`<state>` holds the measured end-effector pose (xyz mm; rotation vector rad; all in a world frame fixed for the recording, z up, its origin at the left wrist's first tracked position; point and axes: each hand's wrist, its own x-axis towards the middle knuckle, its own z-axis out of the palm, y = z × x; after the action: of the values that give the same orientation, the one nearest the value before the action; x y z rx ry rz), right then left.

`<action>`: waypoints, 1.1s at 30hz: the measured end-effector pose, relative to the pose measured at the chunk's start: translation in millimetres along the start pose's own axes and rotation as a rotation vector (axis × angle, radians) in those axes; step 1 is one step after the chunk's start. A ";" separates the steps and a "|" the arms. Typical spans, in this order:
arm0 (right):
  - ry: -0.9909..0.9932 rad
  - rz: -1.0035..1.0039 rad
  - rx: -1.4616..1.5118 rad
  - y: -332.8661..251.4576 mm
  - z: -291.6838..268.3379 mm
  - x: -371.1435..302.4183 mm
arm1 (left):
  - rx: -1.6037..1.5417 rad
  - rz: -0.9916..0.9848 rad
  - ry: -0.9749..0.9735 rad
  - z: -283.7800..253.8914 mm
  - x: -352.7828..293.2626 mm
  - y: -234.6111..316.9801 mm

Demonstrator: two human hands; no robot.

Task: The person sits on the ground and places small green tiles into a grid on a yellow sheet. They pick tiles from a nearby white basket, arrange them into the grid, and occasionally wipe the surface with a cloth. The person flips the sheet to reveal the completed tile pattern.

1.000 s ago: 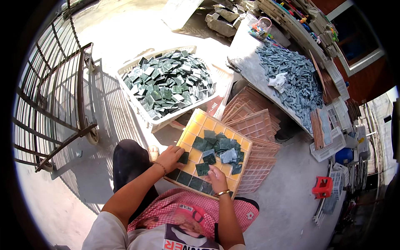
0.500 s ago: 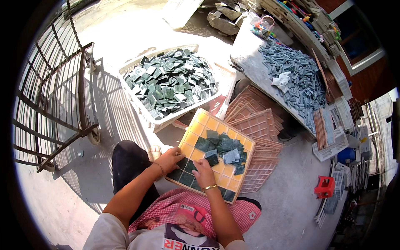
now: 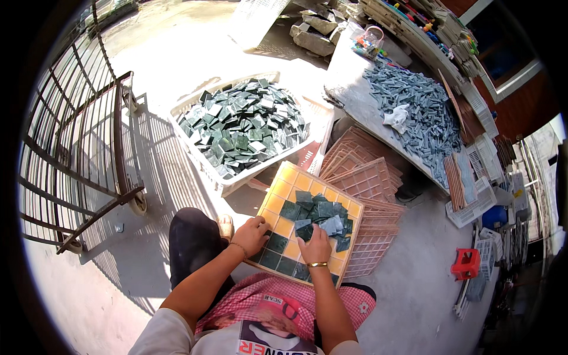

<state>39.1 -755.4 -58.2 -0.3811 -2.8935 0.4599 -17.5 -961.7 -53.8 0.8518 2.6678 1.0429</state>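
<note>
A yellow gridded tray (image 3: 282, 188) lies tilted across my lap. Dark green square tiles (image 3: 277, 242) fill cells along its near and left sides, and a loose heap of green tiles (image 3: 322, 208) rests over its middle. My left hand (image 3: 249, 234) is at the tray's left edge, its bent fingers on the rim beside the set tiles. At the near side of the heap, my right hand (image 3: 316, 248) has a dark green tile (image 3: 304, 231) between thumb and fingers. Its palm hides part of the cells beneath.
A white basket (image 3: 204, 171) full of green tiles stands ahead. To the right are stacked reddish gridded trays (image 3: 370, 177) and a slab table (image 3: 349, 89) heaped with narrow grey-green pieces. A metal-barred cart (image 3: 121, 154) is at left, a red stool (image 3: 465, 264) at far right.
My right hand has moved from the near-left cells up and right to the heap, taking hold of a tile. My left hand stays by the left rim; the whole view has shifted slightly.
</note>
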 end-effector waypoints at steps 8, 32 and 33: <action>-0.278 -0.092 0.238 23.0 -25.3 1.5 | -0.099 0.125 0.015 21.2 5.9 4.6; -0.135 -0.091 0.210 1.1 -17.6 31.3 | -0.002 0.204 -0.143 38.4 15.5 33.4; -0.192 -0.069 0.240 2.4 -18.5 32.7 | -0.057 0.183 -0.116 36.7 14.9 33.6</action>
<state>12.7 -738.9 -37.1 -0.2095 -2.9722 0.8644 -2.4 -912.3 -58.0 1.1261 2.4897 1.0674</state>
